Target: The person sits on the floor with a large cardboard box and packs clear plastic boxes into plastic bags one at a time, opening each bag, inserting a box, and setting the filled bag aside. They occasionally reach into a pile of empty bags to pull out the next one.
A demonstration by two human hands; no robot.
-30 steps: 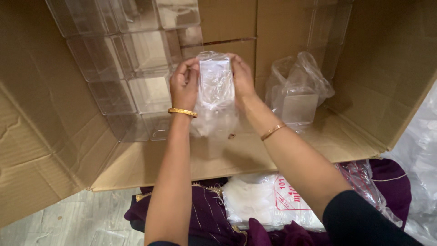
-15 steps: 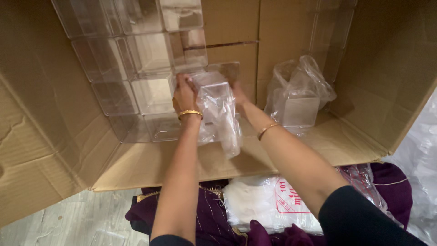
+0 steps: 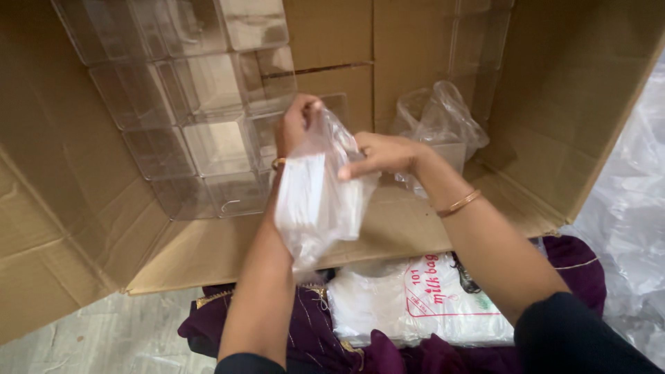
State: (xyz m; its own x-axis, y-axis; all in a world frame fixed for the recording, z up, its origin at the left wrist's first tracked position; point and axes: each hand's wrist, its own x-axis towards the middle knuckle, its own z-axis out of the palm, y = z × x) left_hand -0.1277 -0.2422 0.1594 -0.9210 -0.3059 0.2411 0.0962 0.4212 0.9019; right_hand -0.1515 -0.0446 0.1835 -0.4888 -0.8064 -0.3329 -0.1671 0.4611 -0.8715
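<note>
Left hand (image 3: 294, 128) and right hand (image 3: 381, 154) are both pinched on the top edge of a thin clear plastic bag (image 3: 320, 204), which is held in the air in front of the large open cardboard box (image 3: 554, 125). Clear rigid plastic containers (image 3: 201, 131) are stacked inside on the left; another bagged clear container (image 3: 440, 131) stands at the right. A white packet of bags (image 3: 422, 305) lies on the lap. The slippery film could be torn or dropped if tugged unevenly.
</note>
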